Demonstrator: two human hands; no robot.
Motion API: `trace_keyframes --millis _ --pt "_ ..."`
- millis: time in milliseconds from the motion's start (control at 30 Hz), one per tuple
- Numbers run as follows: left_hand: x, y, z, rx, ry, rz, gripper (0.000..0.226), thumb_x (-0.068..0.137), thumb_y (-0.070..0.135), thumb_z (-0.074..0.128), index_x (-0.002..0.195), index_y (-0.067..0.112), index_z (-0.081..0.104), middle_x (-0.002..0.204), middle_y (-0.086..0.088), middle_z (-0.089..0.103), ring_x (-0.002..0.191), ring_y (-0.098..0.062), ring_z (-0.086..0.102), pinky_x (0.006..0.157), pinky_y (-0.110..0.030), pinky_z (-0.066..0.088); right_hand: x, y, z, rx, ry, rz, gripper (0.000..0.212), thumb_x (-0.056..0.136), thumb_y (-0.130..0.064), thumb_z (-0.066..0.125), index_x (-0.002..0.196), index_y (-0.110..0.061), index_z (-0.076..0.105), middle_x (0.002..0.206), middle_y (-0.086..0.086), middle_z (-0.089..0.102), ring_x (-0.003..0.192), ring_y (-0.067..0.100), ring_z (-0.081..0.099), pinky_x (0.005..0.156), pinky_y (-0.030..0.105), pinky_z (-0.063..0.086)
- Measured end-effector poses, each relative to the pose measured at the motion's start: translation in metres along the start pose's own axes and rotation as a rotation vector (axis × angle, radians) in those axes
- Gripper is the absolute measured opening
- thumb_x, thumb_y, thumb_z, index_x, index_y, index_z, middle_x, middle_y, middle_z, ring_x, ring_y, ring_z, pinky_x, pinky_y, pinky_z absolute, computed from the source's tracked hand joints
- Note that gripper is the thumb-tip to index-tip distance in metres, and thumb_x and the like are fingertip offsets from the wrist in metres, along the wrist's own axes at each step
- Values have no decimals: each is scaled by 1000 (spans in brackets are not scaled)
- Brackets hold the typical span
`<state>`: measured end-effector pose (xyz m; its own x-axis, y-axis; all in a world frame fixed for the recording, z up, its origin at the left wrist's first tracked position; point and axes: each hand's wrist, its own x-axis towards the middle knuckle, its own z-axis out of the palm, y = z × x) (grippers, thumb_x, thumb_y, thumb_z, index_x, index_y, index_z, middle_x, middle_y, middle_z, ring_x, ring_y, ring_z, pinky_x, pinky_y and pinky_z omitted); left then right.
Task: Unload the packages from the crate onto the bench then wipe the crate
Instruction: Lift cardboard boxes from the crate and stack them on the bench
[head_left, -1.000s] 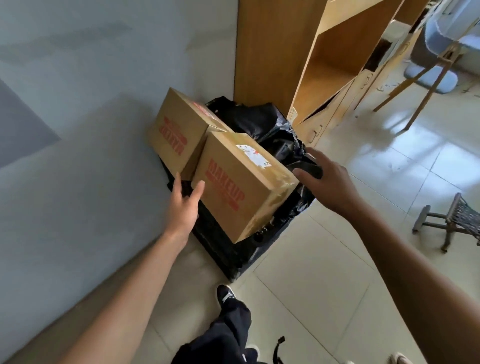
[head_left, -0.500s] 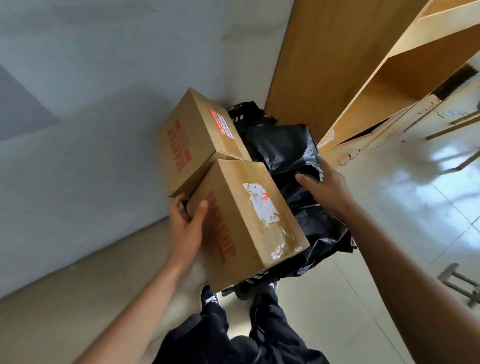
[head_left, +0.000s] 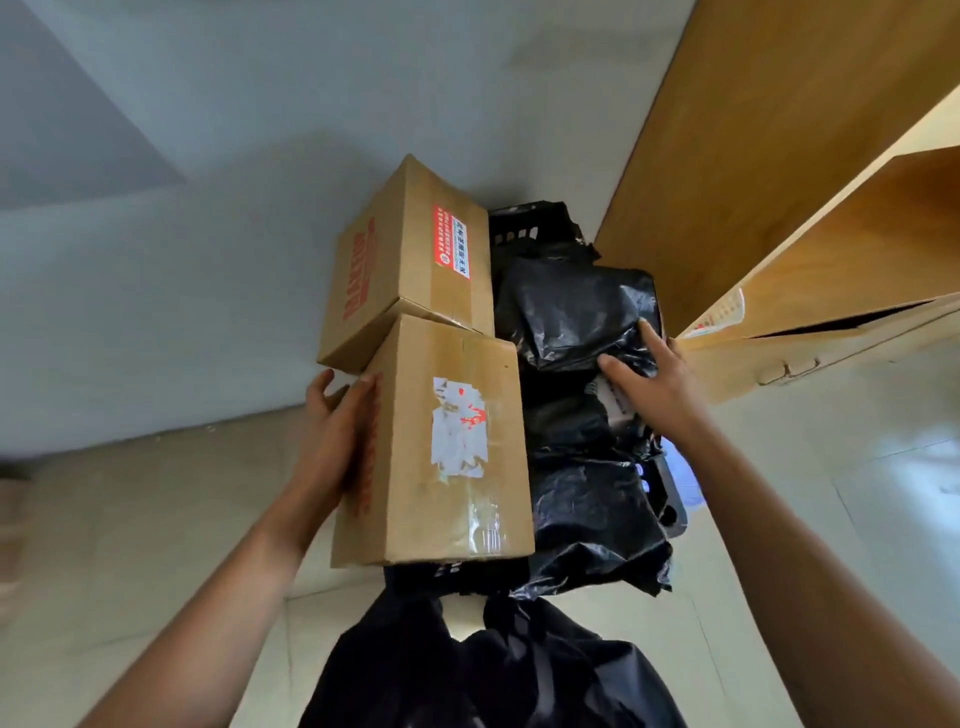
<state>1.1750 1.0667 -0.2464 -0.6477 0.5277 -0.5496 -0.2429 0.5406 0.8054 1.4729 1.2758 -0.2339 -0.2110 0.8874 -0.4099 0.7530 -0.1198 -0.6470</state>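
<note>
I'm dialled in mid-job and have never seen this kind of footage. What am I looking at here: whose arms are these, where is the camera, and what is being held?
There is no machine here. A person wears one wide-angle camera on the head, looking forward and down, so the two bare arms reaching in from the bottom are that person's own.

Below them stands a black crate on a tiled floor, between a pale wall and a wooden shelf unit. Two cardboard boxes sit on its left side: the near box with a torn white label, and the far box with a red label. Black plastic-wrapped packages fill the right side.

The left hand lies flat against the near box's left face, fingers straight. The right hand rests on a black package, fingers spread. Neither hand has lifted anything clear yet. The dark cloth at the bottom is the person's trousers.
</note>
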Motion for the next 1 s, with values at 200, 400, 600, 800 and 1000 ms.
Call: trace_keyframes --millis 200,400,600,800,1000 --pt "-2 2 7 -17 43 -42 87 76 73 67 150 45 33 124 10 66 106 -17 66 97 -43 51 0 3 10 111 -40 -79 90 89 -58 68 160 -38 18 158 -2 43 141 22 44 114 42 40" --pt "-2 2 7 -83 52 -53 92 85 61 72 158 40 20 126 10 66 111 -19 66 94 -39 49 4 3 13 238 3 -80 83 87 -55 71 153 -39 24 143 -11 55 129 15 56 111 45 46" --pt "3 13 0 -61 -44 -44 93 73 65 73 152 50 25 127 11 67 100 -18 64 78 -38 45 7 -1 12 322 -19 -51 74 88 -47 75 150 -33 36 136 -14 59 117 3 59 107 40 49" --pt "9 16 2 -67 -67 24 100 90 55 69 156 56 -7 140 11 59 120 -12 60 96 -46 45 6 -16 11 345 -34 -60 95 87 -52 75 160 -38 16 147 -14 48 131 12 50 113 40 42" --pt "8 21 -1 57 -145 147 98 81 72 61 152 62 -5 151 5 50 128 -10 56 111 -47 43 2 -22 18 166 -44 -108 111 81 -65 72 159 -47 -5 171 -6 4 156 22 13 123 52 20"
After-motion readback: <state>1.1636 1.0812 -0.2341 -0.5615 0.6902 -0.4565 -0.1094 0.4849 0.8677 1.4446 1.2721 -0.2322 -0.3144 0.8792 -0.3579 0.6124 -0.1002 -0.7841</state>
